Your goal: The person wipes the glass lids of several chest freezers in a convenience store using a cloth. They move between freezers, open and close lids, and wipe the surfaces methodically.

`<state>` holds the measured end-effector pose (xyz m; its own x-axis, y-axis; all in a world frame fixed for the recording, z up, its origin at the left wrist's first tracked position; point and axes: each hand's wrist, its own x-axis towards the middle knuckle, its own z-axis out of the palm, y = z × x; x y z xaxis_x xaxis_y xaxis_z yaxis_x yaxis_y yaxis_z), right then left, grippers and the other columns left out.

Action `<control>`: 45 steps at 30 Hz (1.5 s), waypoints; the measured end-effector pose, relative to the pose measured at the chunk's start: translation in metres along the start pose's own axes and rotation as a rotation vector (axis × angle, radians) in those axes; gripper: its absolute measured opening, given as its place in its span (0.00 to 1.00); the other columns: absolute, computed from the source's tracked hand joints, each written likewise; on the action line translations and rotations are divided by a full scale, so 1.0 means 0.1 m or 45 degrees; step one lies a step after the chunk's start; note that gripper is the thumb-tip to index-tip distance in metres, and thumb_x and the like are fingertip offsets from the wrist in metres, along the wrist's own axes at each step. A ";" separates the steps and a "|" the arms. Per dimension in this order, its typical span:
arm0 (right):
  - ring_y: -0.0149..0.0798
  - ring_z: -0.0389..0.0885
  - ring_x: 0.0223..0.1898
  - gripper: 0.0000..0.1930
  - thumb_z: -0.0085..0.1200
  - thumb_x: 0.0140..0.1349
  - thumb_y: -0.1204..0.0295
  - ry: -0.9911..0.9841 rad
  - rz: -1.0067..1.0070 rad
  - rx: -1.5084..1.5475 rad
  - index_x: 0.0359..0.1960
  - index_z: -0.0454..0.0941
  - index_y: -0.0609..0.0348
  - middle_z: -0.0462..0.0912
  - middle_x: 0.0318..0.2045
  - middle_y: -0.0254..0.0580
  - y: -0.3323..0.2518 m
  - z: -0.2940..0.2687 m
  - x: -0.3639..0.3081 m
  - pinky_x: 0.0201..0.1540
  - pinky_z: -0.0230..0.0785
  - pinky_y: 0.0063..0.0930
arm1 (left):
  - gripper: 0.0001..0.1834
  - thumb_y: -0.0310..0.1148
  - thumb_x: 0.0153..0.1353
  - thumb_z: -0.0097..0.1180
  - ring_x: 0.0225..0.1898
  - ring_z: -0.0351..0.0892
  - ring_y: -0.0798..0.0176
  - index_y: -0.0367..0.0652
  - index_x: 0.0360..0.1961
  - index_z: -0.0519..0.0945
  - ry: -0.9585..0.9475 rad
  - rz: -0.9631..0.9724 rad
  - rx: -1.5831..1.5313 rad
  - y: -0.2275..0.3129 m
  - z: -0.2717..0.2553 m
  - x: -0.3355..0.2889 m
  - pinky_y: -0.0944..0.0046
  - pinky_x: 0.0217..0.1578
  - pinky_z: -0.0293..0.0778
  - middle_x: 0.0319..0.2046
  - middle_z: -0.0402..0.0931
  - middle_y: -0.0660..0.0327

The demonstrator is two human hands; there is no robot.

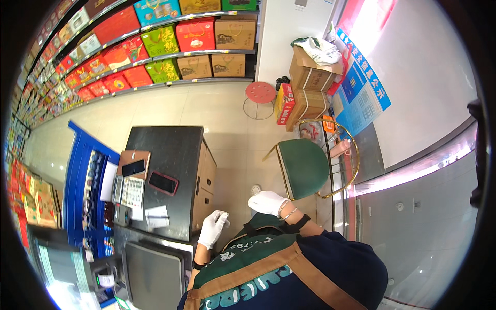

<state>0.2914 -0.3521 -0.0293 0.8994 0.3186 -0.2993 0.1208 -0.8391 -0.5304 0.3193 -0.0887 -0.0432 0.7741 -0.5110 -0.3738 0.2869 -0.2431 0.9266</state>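
One lit screen (70, 263), lower left, its contents unreadable from my end. One white-keyed calculator (133, 192), lying on the counter. One dark phone (133, 168), resting on a brown folder (145, 156). One slip of white paper (157, 217), flat, nearer my side. One phone in a pinkish-red case (164, 184), lying face up. One black-topped counter (168, 145), the nearest furniture to my left, carrying the calculator, both phones, folder and paper.

One left hand (213, 231), white-gloved, just beside the counter's near corner; fingers curled, nothing visible in them, though I cannot tell whether the curl hides something small. One green apron (274, 242) with brown straps, worn. One right hand (266, 203), white-gloved, fingers bunched; whether it grasps anything I cannot tell. One green-seated chair (305, 168), gold-framed, near that hand, to its right.

Progress entry: both gloves are on, and that is all I can list as done. No handled item or finished result shows; the counter's articles lie apart from my fingers. I judge this a pause between actions, the remainder unknown.
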 end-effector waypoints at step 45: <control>0.53 0.81 0.40 0.10 0.55 0.59 0.67 1.253 0.657 0.042 0.37 0.81 0.58 0.83 0.36 0.50 4.68 -4.33 2.52 0.44 0.74 0.42 | 0.11 0.34 0.71 0.47 0.26 0.78 0.71 0.37 0.40 0.79 -0.462 0.104 -0.046 3.48 0.70 7.35 0.69 0.32 0.76 0.25 0.80 0.62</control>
<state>0.7562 -0.8560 -0.0094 0.7813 -0.5664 0.2622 -0.3621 -0.7535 -0.5487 0.9483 -0.6066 0.0012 0.5464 -0.7883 -0.2829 0.2573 -0.1635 0.9524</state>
